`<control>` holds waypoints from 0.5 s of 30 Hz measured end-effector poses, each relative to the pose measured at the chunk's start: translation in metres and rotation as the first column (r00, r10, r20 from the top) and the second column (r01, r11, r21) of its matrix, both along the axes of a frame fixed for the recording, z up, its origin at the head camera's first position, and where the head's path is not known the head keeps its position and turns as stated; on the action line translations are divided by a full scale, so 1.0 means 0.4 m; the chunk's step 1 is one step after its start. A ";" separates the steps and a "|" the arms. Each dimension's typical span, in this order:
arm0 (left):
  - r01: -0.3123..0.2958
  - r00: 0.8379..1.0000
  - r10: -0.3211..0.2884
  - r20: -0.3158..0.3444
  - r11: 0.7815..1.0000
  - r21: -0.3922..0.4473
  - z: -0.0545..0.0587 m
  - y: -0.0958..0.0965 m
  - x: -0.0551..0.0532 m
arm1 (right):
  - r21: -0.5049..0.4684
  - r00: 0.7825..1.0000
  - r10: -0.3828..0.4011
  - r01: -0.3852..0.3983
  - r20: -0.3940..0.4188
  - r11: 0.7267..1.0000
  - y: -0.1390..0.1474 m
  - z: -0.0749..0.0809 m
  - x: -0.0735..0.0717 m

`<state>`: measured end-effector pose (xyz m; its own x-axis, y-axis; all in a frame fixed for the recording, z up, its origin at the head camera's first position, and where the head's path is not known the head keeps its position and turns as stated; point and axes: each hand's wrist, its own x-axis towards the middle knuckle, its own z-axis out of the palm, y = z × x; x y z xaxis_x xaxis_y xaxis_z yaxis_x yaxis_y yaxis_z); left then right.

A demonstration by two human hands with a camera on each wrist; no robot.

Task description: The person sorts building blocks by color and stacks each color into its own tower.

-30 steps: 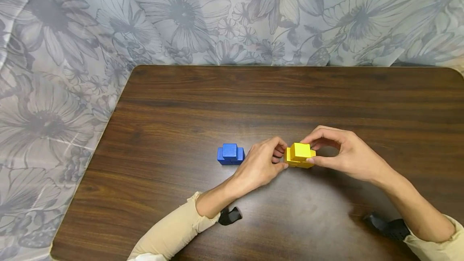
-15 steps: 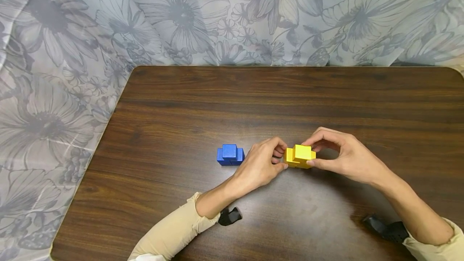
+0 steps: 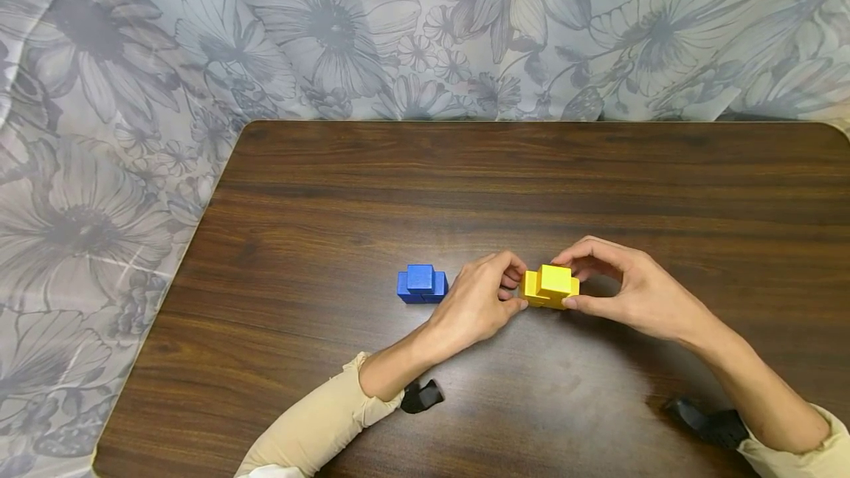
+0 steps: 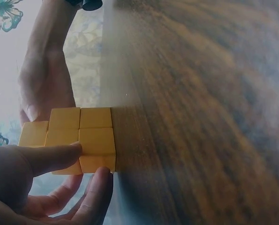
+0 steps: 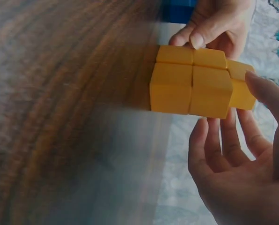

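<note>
A small stack of yellow blocks (image 3: 533, 288) stands on the table, several cubes making up its lower part and one top yellow cube (image 5: 241, 89) above them. My left hand (image 3: 473, 301) holds the left side of the lower blocks; in the left wrist view its thumb (image 4: 60, 158) lies across their near face. From the other side, my right hand (image 3: 640, 290) pinches the top cube between thumb and fingers. Left of my left hand sits a similar stack of blue blocks (image 3: 421, 285), its right edge close to the hand.
The brown wood-grain table (image 3: 319, 190) reaches back to a floral cloth (image 3: 332, 28). Black wrist-worn devices show under both forearms, the left device (image 3: 422, 395) and the right device (image 3: 707, 423).
The top yellow cube has shifted slightly to the right on the stack, with my right hand moving along. My left hand and the blue blocks have stayed put.
</note>
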<state>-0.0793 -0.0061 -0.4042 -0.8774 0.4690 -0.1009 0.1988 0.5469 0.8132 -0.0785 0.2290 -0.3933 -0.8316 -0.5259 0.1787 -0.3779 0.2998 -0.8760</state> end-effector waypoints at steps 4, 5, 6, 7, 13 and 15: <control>0.008 1.000 -0.009 -0.026 1.000 -0.023 0.007 -0.003 0.006 | 0.012 1.000 -0.007 0.007 -0.005 1.000 0.003 -0.006 0.004; 0.011 0.999 -0.012 -0.034 0.999 -0.032 0.010 -0.004 0.007 | 0.014 1.000 -0.008 0.008 -0.004 1.000 0.004 -0.005 0.004; 0.011 0.999 -0.013 -0.041 0.999 -0.040 0.014 -0.005 0.009 | 0.015 1.000 -0.008 0.008 -0.007 1.000 0.005 -0.005 0.005; 0.012 0.999 -0.015 -0.049 0.999 -0.047 0.019 -0.006 0.011 | 0.020 1.000 -0.010 0.010 -0.004 1.000 0.006 -0.003 0.005; 0.030 0.993 -0.040 -0.115 0.996 -0.085 0.052 -0.016 0.023 | 0.041 1.000 -0.028 0.028 0.003 0.999 0.021 0.015 0.004; 0.033 0.989 -0.045 -0.143 0.996 -0.085 0.068 -0.021 0.028 | 0.035 0.999 -0.042 0.042 -0.007 0.998 0.027 0.024 0.003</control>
